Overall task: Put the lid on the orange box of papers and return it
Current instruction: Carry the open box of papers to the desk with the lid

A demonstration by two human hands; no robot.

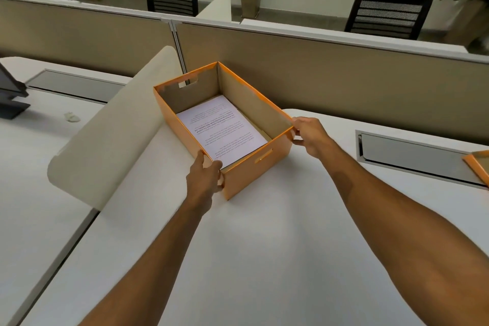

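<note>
White worktop (264,246) carries the open orange box (246,174); left hand (203,180) and right hand (311,135) each grip a near corner, so keep it level while squaring it toward the lid (479,167).

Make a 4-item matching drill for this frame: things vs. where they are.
Things:
1. papers
2. lid
3. left hand
4. right hand

Places:
A. gripping the orange box's near-right corner
B. flat inside the box
C. right edge of the desk, partly out of frame
D. gripping the box's near-left corner

Pairs: 1-B, 2-C, 3-D, 4-A
</note>
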